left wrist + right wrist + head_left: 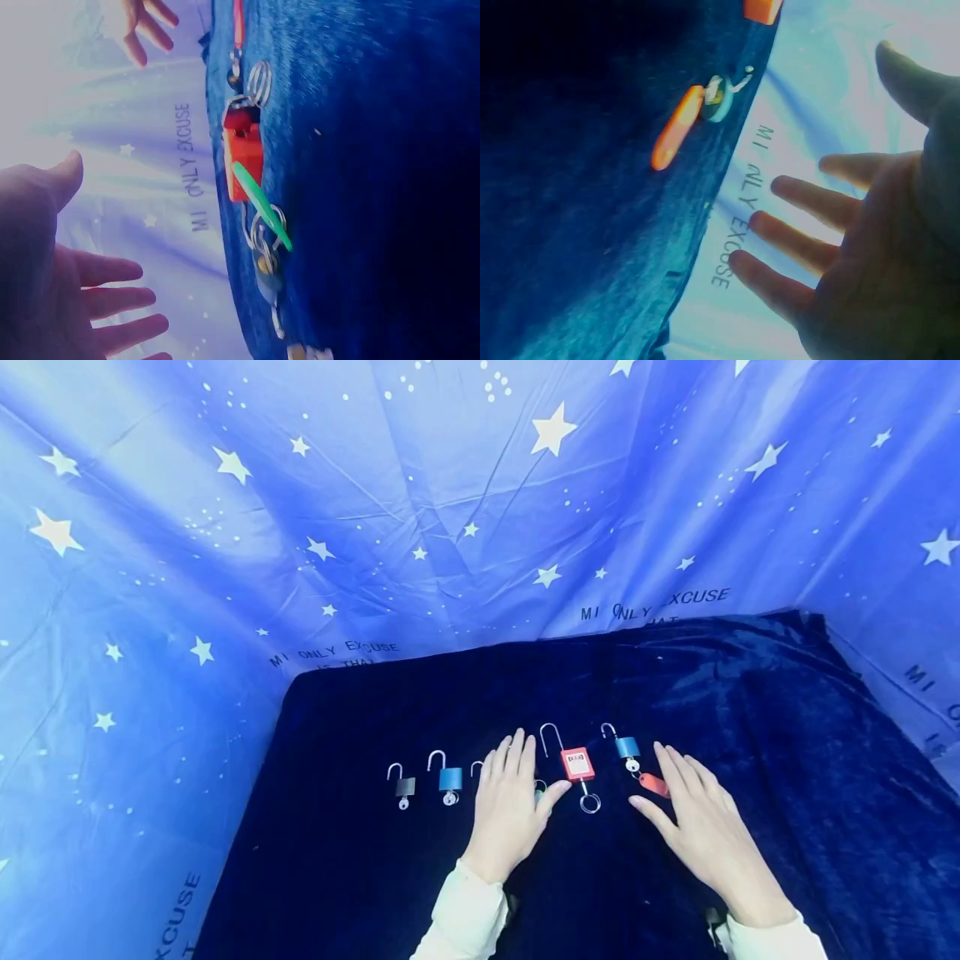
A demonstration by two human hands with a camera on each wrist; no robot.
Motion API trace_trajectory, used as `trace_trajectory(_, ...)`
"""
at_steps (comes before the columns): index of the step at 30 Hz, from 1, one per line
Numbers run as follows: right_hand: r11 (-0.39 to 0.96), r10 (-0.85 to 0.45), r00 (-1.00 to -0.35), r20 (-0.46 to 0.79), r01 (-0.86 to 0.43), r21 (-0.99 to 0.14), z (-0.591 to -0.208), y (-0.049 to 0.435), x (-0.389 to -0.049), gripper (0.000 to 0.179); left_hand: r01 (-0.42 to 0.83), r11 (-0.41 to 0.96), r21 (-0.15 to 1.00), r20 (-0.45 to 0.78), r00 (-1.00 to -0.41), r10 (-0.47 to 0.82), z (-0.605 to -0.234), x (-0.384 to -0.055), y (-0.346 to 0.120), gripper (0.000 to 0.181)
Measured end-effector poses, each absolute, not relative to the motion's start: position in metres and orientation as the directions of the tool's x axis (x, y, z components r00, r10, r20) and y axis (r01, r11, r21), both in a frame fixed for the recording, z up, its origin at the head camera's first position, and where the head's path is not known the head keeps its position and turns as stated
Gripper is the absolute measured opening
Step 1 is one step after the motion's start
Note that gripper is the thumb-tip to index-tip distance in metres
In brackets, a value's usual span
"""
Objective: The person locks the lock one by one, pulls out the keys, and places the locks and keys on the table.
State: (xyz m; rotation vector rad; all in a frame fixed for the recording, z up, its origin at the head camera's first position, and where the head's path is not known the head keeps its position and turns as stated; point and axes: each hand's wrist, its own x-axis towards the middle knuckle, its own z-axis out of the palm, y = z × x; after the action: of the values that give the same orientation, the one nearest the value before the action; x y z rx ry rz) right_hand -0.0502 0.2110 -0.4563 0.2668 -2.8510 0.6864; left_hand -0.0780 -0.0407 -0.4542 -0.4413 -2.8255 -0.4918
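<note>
Several padlocks lie in a row on the dark blue cloth, their shackles raised. From the left come a small grey padlock, a blue padlock, and one largely hidden behind my left hand, its green tag visible in the left wrist view. Right of that hand lies a red padlock with a key and rings. Another blue padlock, bearing a key and an orange-red tag, is beside my right hand. Both hands hover palm down over the cloth with fingers extended, holding nothing.
The velvety dark blue cloth covers the table. Behind and at both sides hangs a light blue curtain with white stars and printed words. White sleeves reach in from the front.
</note>
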Motion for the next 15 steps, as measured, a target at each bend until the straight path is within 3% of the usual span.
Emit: trace_trajectory(15,0.888,-0.164,-0.939,0.302,-0.274,-0.369,-0.452,0.210,-0.069,0.058,0.464,0.860,0.212,0.294,-0.870,0.396,-0.455,-0.111,-0.004,0.066)
